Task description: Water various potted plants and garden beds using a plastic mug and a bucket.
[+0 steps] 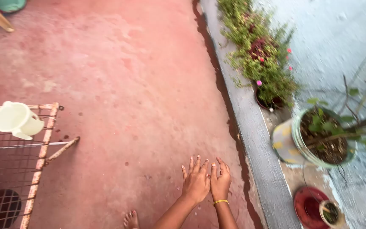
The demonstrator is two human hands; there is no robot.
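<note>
Hands first: we hold our left hand [195,183] and right hand [220,181] side by side, fingers spread and grasping nothing, above the red floor [140,85], well apart from the cream jug [17,120] on the rusty wire rack [39,157].

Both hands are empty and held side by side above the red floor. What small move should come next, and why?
Probably reach the left hand toward the cream jug on the wire rack; both it and the right hand hold nothing, and potted plants stand nearby.
</note>
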